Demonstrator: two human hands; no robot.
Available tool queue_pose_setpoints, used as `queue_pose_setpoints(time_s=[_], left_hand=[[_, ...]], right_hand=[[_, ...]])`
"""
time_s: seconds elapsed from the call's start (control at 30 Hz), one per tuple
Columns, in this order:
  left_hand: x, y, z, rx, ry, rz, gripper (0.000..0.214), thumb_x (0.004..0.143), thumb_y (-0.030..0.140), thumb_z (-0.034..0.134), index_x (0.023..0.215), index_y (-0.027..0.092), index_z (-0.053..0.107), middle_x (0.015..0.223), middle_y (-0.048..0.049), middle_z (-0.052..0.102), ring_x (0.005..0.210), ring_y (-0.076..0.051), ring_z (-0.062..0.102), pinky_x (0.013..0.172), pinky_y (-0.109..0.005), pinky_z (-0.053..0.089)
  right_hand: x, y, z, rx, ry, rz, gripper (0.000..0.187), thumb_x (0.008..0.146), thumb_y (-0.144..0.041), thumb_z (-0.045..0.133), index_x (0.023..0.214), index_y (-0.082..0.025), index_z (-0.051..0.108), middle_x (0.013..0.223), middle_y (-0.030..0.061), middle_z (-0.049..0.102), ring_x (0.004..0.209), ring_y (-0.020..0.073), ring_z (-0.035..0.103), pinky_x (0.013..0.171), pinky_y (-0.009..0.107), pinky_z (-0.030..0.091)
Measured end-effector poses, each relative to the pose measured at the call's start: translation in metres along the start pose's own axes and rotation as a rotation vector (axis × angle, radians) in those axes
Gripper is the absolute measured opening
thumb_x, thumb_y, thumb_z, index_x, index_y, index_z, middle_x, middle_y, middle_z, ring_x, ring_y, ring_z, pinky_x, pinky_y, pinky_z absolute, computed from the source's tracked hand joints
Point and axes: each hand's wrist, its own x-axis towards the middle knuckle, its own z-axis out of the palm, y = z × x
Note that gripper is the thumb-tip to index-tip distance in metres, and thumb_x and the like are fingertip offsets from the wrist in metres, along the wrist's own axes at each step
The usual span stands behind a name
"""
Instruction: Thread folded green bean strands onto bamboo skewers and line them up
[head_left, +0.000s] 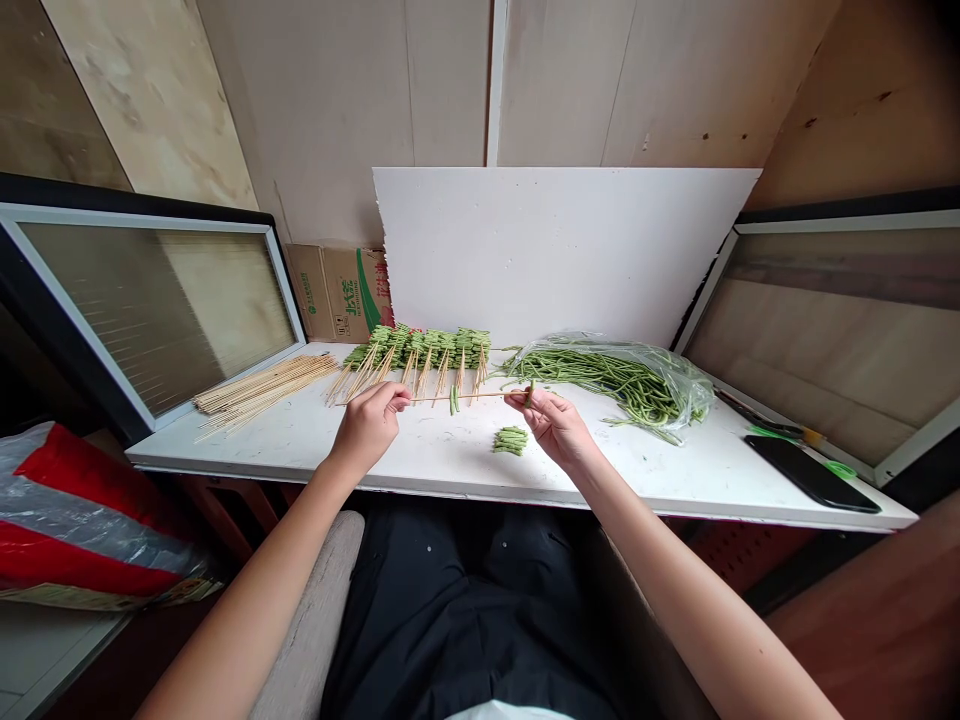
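My left hand (373, 420) is closed around a thin wooden skewer (491, 394), held level over the white table. In the fingers of my right hand (555, 425) is a short piece of green bean (531, 392), at the skewer's right end. Whether the tip has pierced it I cannot tell. Another cut green bean piece (454, 400) shows near the middle of the skewer. A small bundle of cut green beans (510, 440) lies on the table just left of my right hand. Behind the skewer, filled green bean skewers (427, 348) are stacked in rows, sticks toward me.
Bare skewers (266, 388) lie in a pile at left. Long green beans (600, 375) spill from a clear plastic bag (694, 385) at right. A black phone (810, 473) rests near the right edge of the table (427, 470). A cardboard box (330, 290) and white board (562, 250) stand behind.
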Motion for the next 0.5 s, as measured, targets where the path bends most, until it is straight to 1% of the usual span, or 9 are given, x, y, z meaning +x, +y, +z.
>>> queue_pose_setpoints(time_s=[0.13,0.3,0.5], left_hand=[[0.0004,0.0013,-0.0029,0.017,0.019,0.03,0.031,0.088,0.002,0.045,0.093,0.021,0.068,0.087,-0.0041,0.072,0.083,-0.019,0.071,0.078,-0.028,0.057],[0.0005,0.0053,-0.0035,0.018,0.039,0.078,0.036,0.084,-0.004,0.041,0.092,0.021,0.066,0.087,-0.0045,0.071,0.084,-0.018,0.071,0.08,-0.028,0.058],[0.0001,0.0081,-0.001,0.035,0.038,0.08,0.036,0.082,-0.005,0.041,0.09,0.021,0.065,0.085,-0.0046,0.071,0.085,-0.019,0.071,0.08,-0.03,0.059]], right_hand=[[-0.0008,-0.0013,0.0018,-0.031,0.021,-0.02,0.034,0.072,-0.052,0.093,0.09,-0.024,0.084,0.106,0.0093,0.083,0.116,0.0315,0.076,0.089,0.036,0.061],[-0.002,0.002,0.005,-0.036,0.041,-0.046,0.03,0.075,-0.05,0.092,0.088,-0.024,0.084,0.103,0.0097,0.083,0.112,0.0317,0.077,0.089,0.038,0.06],[-0.0033,0.0063,0.0092,-0.019,0.1,-0.086,0.025,0.077,-0.047,0.092,0.085,-0.025,0.083,0.1,0.0094,0.084,0.111,0.0318,0.078,0.089,0.039,0.058]])
